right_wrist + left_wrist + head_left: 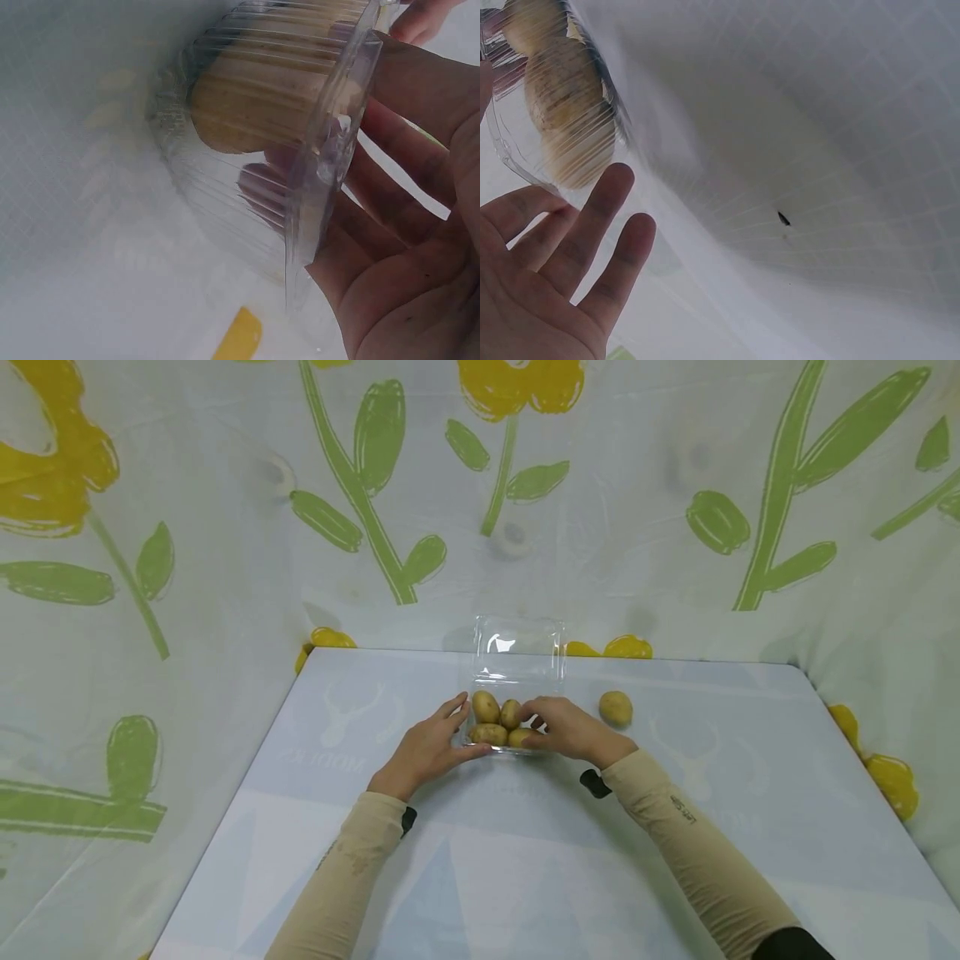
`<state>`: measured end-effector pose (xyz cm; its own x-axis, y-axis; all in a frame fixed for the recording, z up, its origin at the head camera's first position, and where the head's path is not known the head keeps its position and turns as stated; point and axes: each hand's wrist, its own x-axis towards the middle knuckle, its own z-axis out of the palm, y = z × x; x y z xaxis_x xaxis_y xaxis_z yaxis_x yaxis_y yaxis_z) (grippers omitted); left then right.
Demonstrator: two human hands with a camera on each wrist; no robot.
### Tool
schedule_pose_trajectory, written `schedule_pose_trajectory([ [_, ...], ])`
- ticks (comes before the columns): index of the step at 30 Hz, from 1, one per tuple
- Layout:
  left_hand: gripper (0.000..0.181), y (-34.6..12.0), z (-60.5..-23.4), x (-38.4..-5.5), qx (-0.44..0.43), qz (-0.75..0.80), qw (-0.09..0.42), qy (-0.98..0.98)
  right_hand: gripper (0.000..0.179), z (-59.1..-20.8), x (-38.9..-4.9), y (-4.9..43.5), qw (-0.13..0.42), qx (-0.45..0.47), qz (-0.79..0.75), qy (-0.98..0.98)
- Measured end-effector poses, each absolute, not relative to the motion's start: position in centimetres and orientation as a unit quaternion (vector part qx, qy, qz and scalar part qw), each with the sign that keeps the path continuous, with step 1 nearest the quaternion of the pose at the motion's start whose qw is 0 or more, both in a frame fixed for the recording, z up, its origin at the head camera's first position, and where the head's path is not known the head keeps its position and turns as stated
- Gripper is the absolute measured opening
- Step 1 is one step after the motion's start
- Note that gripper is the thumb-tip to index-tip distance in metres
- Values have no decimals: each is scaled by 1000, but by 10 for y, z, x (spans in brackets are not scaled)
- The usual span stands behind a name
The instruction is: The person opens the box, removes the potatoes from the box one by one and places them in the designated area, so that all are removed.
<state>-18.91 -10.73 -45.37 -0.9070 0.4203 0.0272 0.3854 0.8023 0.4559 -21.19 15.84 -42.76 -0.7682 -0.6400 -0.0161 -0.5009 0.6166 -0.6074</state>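
A clear plastic clamshell box with its lid raised stands near the table's far edge. Inside it lie several potatoes, among them an upper left potato and a lower left potato. My left hand is spread at the box's left side, its fingers fairly straight and touching the rim. My right hand reaches into the box's right part, its fingers and thumb curled about a potato, seen through the clear wall in the right wrist view. Another potato lies on the table, right of the box.
The pale printed table has its far edge just behind the box. A white curtain with yellow flowers and green leaves hangs behind the table and along its sides.
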Motion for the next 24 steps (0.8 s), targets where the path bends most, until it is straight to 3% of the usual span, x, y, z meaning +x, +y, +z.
schedule_pose_trajectory([
  [11, 96, -108, -454, -189, 212, 230, 39, 949, 23, -427, -218, 152, 144, -329, -256, 897],
  [24, 97, -107, -456, -190, 211, 233, 46, 948, 25, -426, -218, 150, 159, -333, -227, 901],
])
